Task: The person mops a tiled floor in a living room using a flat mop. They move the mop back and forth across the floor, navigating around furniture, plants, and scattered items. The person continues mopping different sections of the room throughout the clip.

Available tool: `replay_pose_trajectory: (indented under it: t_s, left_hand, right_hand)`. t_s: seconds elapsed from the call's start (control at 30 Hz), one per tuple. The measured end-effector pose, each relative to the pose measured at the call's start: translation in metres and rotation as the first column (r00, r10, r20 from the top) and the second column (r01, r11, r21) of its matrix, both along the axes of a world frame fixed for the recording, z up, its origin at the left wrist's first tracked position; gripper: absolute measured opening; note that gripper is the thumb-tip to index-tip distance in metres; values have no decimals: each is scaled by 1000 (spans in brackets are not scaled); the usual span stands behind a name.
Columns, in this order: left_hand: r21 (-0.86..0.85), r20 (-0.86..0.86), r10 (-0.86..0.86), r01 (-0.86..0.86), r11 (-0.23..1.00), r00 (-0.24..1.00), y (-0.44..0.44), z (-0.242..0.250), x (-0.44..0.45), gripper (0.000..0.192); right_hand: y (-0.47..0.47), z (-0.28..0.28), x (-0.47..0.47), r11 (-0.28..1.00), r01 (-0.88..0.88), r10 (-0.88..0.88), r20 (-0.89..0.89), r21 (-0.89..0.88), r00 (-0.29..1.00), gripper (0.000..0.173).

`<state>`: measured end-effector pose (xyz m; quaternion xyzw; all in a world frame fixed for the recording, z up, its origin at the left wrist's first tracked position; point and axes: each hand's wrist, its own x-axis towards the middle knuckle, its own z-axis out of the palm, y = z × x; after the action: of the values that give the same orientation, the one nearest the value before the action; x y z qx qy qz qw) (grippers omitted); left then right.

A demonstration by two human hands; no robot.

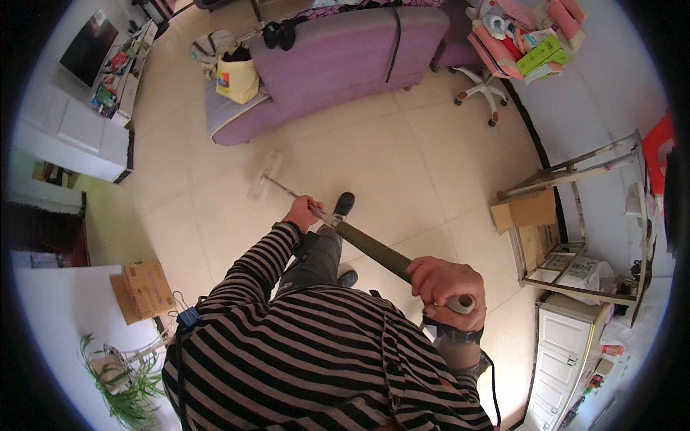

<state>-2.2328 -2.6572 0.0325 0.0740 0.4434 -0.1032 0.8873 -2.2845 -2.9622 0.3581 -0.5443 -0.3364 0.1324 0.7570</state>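
Observation:
A flat mop slants across the view in front of my body. My right hand [450, 291] is wrapped around the upper end of its green-sleeved handle [374, 250], the grip's hollow tip poking out past the thumb. Lower down, my left hand [304, 211] closes on the thin metal pole [281, 187]. At the far end the pale, blurred mop head [264, 176] rests on the beige tiled floor [350, 156], ahead and to the left of my feet.
A purple sofa [345, 59] stands ahead, a yellow bag [237, 78] on its left end. To the right are a loaded swivel chair [485, 89], a metal frame [571, 178] and a white cabinet [563, 345]. On the left are a cardboard box [146, 291] and a leafy plant [126, 398].

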Motion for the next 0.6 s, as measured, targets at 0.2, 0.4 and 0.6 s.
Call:
replay_pose_trajectory:
  t_s: [0.2, 0.4, 0.6]
  left_hand:
    - [115, -35, 5, -1, 993, 999, 31, -27, 124, 23]
    - [160, -119, -67, 85, 983, 991, 16, -35, 228, 22]
    - [7, -119, -228, 231, 973, 966, -27, -23, 271, 21]
  right_hand:
    - [34, -5, 136, 982, -146, 150, 21, -119, 988, 18]
    - [53, 8, 248, 984, -110, 112, 3, -141, 994, 19]
    - [35, 27, 283, 988, 140, -141, -3, -59, 990, 19]
